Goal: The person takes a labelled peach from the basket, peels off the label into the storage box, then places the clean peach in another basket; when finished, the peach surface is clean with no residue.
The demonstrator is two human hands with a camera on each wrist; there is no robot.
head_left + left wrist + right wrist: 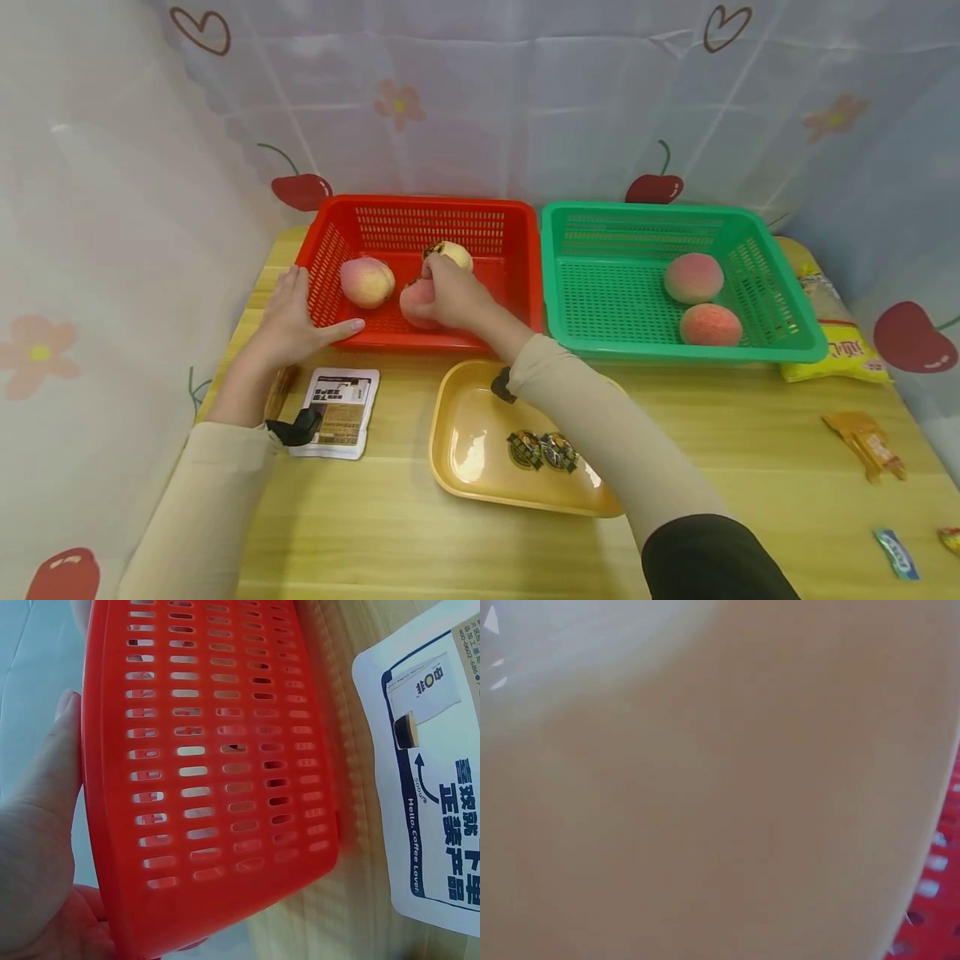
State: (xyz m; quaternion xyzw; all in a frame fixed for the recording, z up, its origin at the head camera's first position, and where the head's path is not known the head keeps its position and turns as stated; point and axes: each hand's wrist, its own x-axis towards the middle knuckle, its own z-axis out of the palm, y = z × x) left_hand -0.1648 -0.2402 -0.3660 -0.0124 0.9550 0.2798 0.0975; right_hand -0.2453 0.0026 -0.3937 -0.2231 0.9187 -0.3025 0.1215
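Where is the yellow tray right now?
In the head view the yellow tray lies on the wooden table, just in front of the red basket, partly under the person's right forearm, with a coffee sachet to its left.

A red basket (420, 218), plastic with slotted walls, sits upright. Inside it, at the front middle, lies a pink peach (415, 304), gripped from above by the right hand (453, 293). A second peach (367, 282), pale yellow and pink, lies at the basket's left side, apart from the first. The left hand (288, 321) rests flat against the outside of the basket's left front corner, thumb along the front wall.
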